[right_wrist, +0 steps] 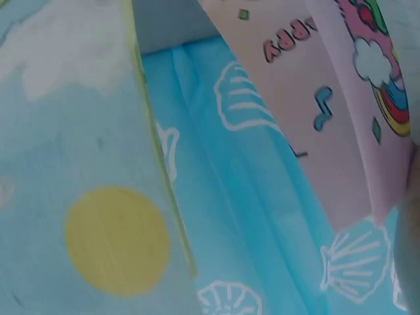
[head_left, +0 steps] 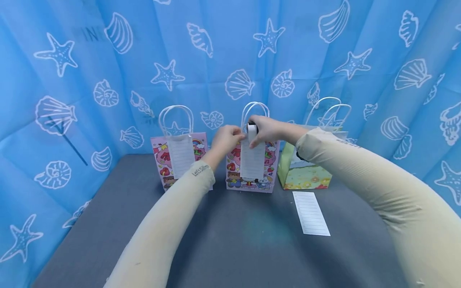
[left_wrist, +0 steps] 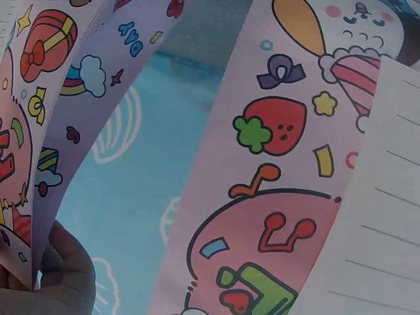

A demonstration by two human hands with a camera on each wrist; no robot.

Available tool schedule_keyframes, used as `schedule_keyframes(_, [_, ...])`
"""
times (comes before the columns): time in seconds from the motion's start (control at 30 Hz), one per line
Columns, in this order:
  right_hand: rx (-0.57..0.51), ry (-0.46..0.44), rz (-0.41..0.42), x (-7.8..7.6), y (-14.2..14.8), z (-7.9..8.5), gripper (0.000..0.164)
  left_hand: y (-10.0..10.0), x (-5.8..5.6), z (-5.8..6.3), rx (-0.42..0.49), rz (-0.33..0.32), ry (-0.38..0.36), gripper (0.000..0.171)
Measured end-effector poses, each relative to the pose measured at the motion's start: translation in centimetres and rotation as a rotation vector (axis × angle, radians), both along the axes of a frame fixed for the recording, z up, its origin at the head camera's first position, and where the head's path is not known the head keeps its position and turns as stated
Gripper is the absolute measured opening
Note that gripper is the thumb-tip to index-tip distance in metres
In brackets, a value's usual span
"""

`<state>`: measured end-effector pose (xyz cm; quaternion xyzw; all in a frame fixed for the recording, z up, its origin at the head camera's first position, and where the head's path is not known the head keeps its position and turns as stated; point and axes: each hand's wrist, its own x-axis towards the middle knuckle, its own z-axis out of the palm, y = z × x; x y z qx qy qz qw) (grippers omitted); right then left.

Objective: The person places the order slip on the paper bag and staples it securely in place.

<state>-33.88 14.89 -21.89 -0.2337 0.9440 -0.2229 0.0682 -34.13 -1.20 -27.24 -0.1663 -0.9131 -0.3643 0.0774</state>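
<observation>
My left hand pinches the top left edge of the middle pink gift bag, beside a lined paper slip on its front. In the left wrist view, the fingers wrap round the bag's corner. My right hand holds a small black-and-white tool at the top of the slip, below the white rope handles. The tool's far side is hidden. Barely in the right wrist view, at its edge, is the right hand, beside the pink bag.
To the left stands another pink cartoon bag bearing a lined slip. A green-and-yellow floral bag stands at right, partly behind my right forearm. Another lined slip lies on the grey table. A blue shell-print curtain hangs behind.
</observation>
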Motion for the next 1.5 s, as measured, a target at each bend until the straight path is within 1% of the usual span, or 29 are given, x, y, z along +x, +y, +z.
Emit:
schedule_keyframes(0.07, [0.005,-0.026,0.003,-0.1,0.2,0.1,0.062,0.2,0.0,0.1,-0.006,0.001,0.011,0.019])
schedule_keyframes(0.2, [0.011,-0.036,0.003,-0.2,0.3,-0.1,0.067,0.3,0.0,0.0,-0.015,0.004,0.018,0.018])
schedule_keyframes(0.37, [-0.009,0.036,-0.045,-0.1,0.0,-0.6,0.062,0.2,0.1,-0.1,-0.012,0.003,0.024,0.019])
schedule_keyframes(0.53, [-0.080,0.071,-0.073,0.5,-0.4,-1.0,0.057,0.1,0.2,-0.2,0.005,0.009,0.016,0.019])
schedule_keyframes(0.7, [-0.146,0.115,-0.092,0.9,-0.3,-1.7,0.051,0.1,0.2,-0.3,0.018,-0.008,0.023,0.020])
schedule_keyframes(0.87, [-0.247,0.139,-0.113,1.1,-0.1,-2.5,0.044,0.0,0.2,-0.3,0.043,-0.052,0.035,0.020])
schedule_keyframes(1.0, [-0.298,0.119,-0.111,1.0,-0.1,-2.9,0.043,-0.3,0.1,-0.3,0.057,-0.073,0.010,0.022])
schedule_keyframes(1.1, [-0.276,0.113,-0.089,0.9,-0.1,-2.7,0.046,-0.7,0.1,-0.1,0.053,-0.100,-0.026,0.021])
schedule_keyframes(1.2, [-0.230,0.108,-0.071,0.8,0.1,-2.5,0.052,-1.4,-0.2,0.2,0.055,-0.190,-0.091,0.021])
schedule_keyframes(1.3, [-0.207,0.105,-0.041,0.7,0.4,-2.3,0.058,-2.1,-0.1,0.7,0.073,-0.273,-0.172,0.038])
schedule_keyframes(1.33, [-0.208,0.104,-0.036,0.7,0.5,-2.3,0.060,-2.2,-0.1,0.8,0.067,-0.292,-0.183,0.043])
schedule_keyframes(1.4, [-0.206,0.098,-0.026,0.6,0.6,-2.3,0.063,-2.1,-0.1,1.0,0.065,-0.294,-0.181,0.049])
schedule_keyframes(1.5, [-0.192,0.080,-0.020,0.4,0.7,-2.2,0.064,-1.7,-0.3,1.0,0.086,-0.270,-0.140,0.043])
